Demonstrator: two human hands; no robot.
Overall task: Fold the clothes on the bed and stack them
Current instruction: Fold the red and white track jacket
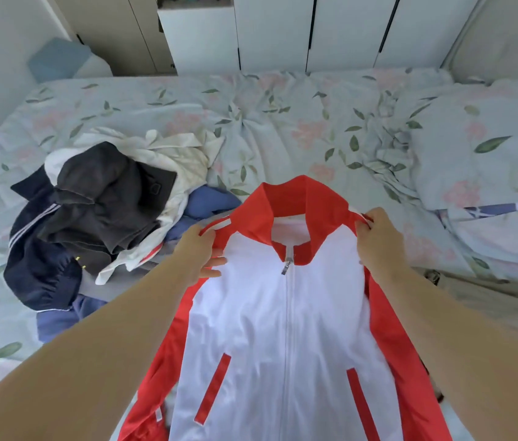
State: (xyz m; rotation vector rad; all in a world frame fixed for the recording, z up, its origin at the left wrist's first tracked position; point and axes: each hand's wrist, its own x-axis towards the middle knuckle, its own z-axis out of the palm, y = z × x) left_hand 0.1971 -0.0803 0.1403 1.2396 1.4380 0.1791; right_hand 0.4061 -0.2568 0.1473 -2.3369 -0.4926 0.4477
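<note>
Both hands engaged on one garment. My left hand (198, 249) pinches the red-and-white zip-up track jacket (286, 329) at its shoulder, thumb on the red stripe, fingers spread on the white front panel. My right hand (375, 240) is clenched on the opposite shoulder seam, fingers curled over the red fabric.

The jacket faces me front side up, zipped to the collar, and the red collar stands open. It is stretched between my hands over the near part of the bed with the pale floral sheet (283, 122). Its hem runs out of view below, and I cannot tell whether it rests on the mattress.

To my left on the sheet lies the unfolded pile: a dark grey garment (108, 198) on top, a navy garment with white stripes (41, 265), a crumpled cream garment (175, 154) and a blue garment (210, 202) beneath. The pile is just beside my left hand, not touching the jacket as far as I can see.
</note>
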